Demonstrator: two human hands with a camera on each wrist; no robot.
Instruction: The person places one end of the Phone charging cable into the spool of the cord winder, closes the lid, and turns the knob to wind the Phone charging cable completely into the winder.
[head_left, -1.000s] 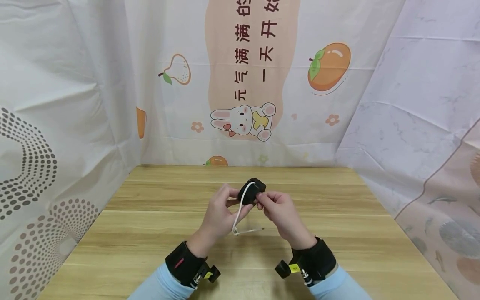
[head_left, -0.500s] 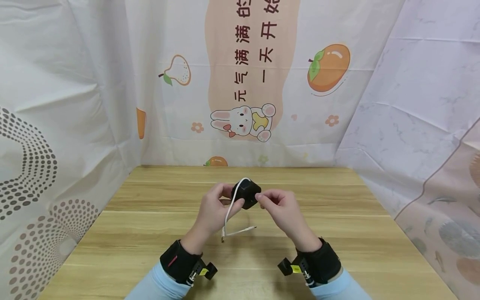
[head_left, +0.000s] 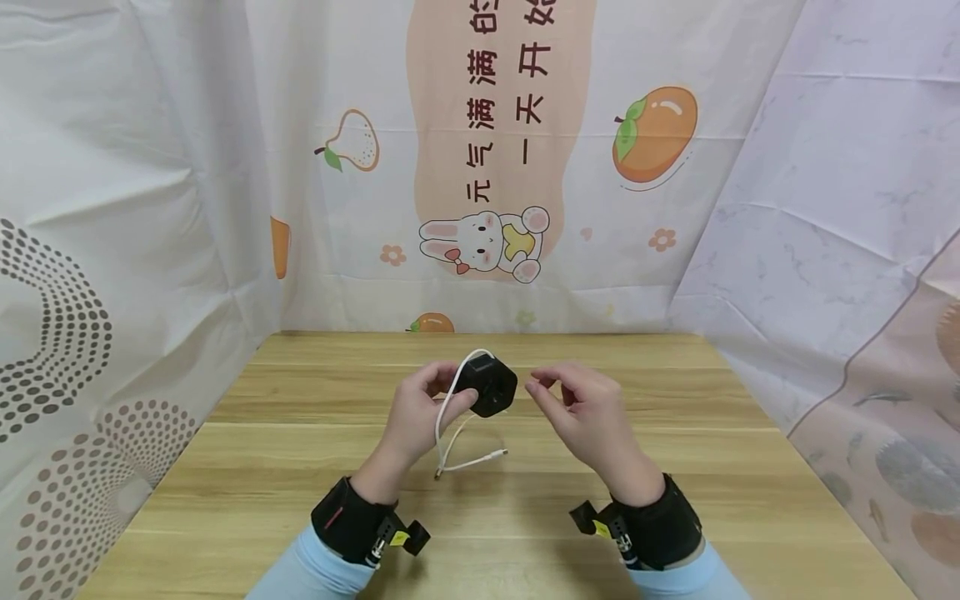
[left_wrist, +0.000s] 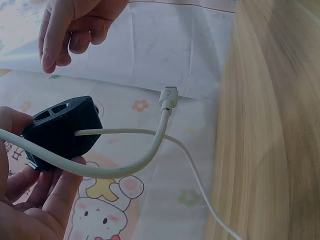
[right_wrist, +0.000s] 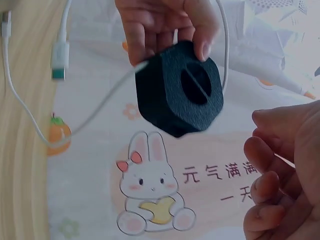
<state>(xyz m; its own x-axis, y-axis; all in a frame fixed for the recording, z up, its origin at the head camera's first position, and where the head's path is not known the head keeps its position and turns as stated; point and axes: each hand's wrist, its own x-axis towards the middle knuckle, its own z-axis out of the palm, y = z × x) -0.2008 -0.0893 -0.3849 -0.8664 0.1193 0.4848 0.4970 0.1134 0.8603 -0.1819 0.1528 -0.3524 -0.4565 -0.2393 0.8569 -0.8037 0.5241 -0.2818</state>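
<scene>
My left hand [head_left: 414, 412] holds a black, many-sided block [head_left: 492, 388] above the table, with the thumb on its near side. A round recess crossed by a bar shows on the block's face in the right wrist view. White cable [head_left: 438, 425] comes out of the block's side and loops down past the left hand. One cable plug [right_wrist: 60, 59] has a green tip; another plug [right_wrist: 6, 24] with a metal end dangles beside it. Apart from the block, to its right, my right hand [head_left: 596, 412] has loosely bent fingers and holds nothing.
Beneath both hands lies the wood-grain table [head_left: 337, 483]. A white printed cloth [head_left: 337, 242] with a rabbit and fruit hangs behind it, and more cloth [head_left: 810, 208] hangs at the sides. Each wrist wears a black strap with a small camera.
My right fingers have let go of the block's edge and moved right. My left hand has drawn the block left and turned it, and the cable ends hang further left.
</scene>
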